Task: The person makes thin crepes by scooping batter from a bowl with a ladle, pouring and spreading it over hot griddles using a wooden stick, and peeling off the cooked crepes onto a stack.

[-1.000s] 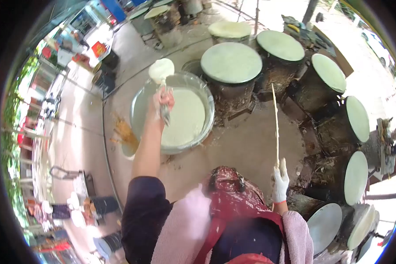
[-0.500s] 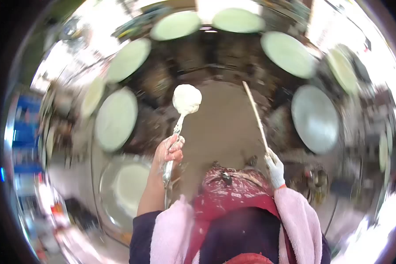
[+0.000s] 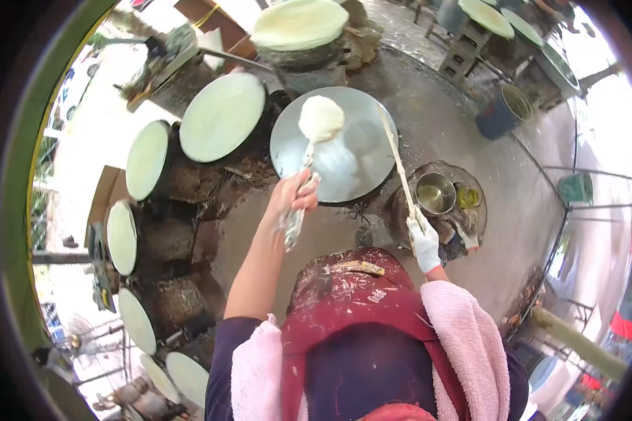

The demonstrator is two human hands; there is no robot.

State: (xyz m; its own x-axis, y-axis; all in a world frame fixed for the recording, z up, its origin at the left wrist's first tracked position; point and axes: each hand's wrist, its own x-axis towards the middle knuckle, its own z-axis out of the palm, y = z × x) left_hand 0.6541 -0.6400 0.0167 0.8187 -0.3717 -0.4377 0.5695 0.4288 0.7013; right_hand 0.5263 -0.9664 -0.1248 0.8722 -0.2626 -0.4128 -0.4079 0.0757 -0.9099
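My bare left hand (image 3: 298, 198) is closed round the handle of a ladle (image 3: 321, 119) heaped with white batter. The ladle is over a bare grey round griddle (image 3: 358, 165). In a white glove, my right hand (image 3: 421, 238) grips a long thin stick (image 3: 399, 163) coated with batter, its tip near the griddle's right edge. Just beyond that hand, a metal pot (image 3: 435, 194) and a small container of yellowish liquid (image 3: 469, 197) stand on a round stand.
Griddles covered with pale batter, such as one at the left (image 3: 222, 117) and one behind (image 3: 300, 25), curve around on dark stoves. A blue bucket (image 3: 503, 111) stands at the back right. A person's arm shows at the upper right edge.
The view has turned right, away from the batter basin. The loaded ladle and the stick, both still held, are now at the bare grey griddle.
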